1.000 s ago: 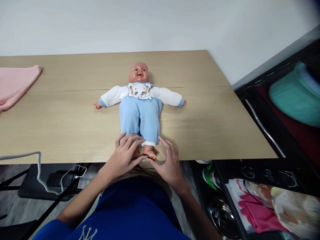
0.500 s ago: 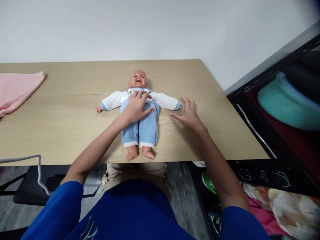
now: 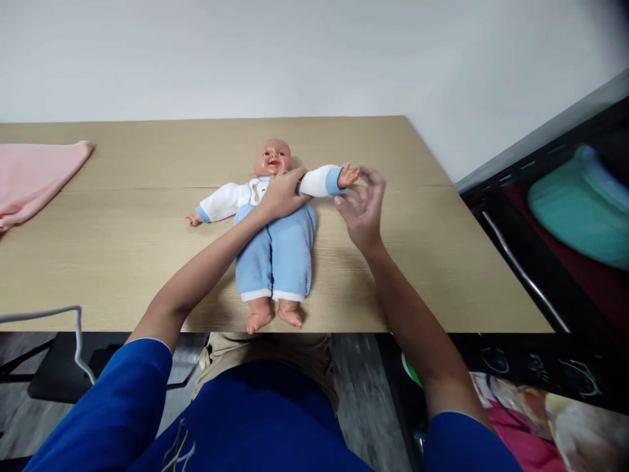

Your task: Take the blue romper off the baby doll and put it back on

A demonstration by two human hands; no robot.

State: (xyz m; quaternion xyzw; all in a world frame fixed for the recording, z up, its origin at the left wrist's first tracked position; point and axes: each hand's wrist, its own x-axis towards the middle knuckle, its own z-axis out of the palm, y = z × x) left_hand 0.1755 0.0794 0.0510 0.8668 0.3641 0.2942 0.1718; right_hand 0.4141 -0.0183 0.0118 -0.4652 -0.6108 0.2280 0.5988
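Note:
A baby doll (image 3: 275, 242) in a light blue and white knitted outfit lies on its back on the wooden table, its feet toward me. My left hand (image 3: 284, 193) is closed around the upper part of the doll's arm on the right side, resting against its chest. That doll arm (image 3: 318, 181) is raised off the table, with its small hand pointing right. Beside the doll's hand, my right hand (image 3: 362, 204) is held open, fingers curved and apart from the thumb. The doll's other arm (image 3: 223, 202) lies stretched out to the left.
A pink cloth (image 3: 39, 174) lies at the table's left end. At the front left, a white cable (image 3: 76, 328) hangs by the table edge (image 3: 354, 324). To the right stands a black rack with a teal basin (image 3: 582, 206). A white wall closes off the back.
My left hand has moved from the doll's chest to its upper arm and closed there. The doll's arm has risen from the table. My right hand has turned upward beside it.

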